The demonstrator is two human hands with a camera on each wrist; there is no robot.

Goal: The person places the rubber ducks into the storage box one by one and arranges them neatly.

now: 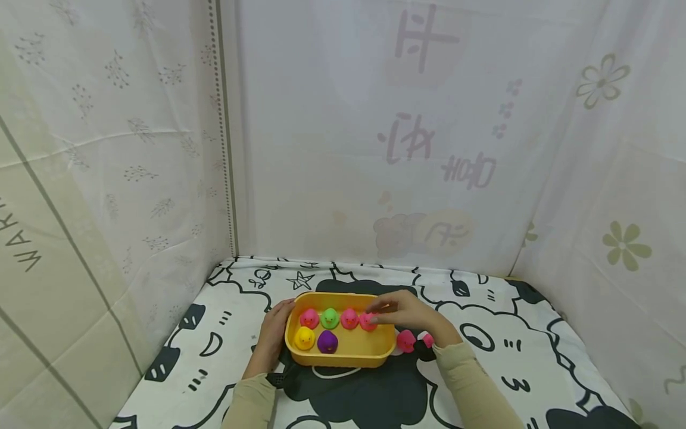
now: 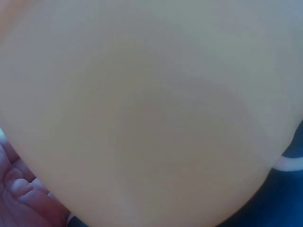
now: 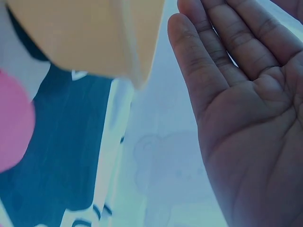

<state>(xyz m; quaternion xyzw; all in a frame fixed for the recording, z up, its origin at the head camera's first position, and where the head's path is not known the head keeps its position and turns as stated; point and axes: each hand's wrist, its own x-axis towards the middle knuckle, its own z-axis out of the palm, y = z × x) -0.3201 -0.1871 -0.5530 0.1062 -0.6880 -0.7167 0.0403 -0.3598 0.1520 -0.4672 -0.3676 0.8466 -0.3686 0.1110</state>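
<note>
In the head view a yellow tray (image 1: 348, 360) stands on the patterned cloth. My left hand (image 1: 272, 330) holds its left end, with fingertips right at the rim. My right hand (image 1: 409, 310) reaches over the right end, thumb and fingers around a pink rubber duck (image 1: 367, 325). That duck ends a back row with another pink duck (image 1: 349, 319), a green duck (image 1: 329, 319) and a third pink duck (image 1: 309, 319). A yellow duck (image 1: 304, 338) and a purple duck (image 1: 327, 342) sit in front. The tray's pale wall (image 2: 151, 118) fills most of the left wrist view.
Outside the tray on the right lie a pink duck (image 1: 405, 341) and another pink piece (image 1: 427, 339), partly hidden by the right wrist. A white cord (image 1: 336, 375) shows below the tray's front. Printed curtains (image 1: 348, 149) enclose the back and both sides.
</note>
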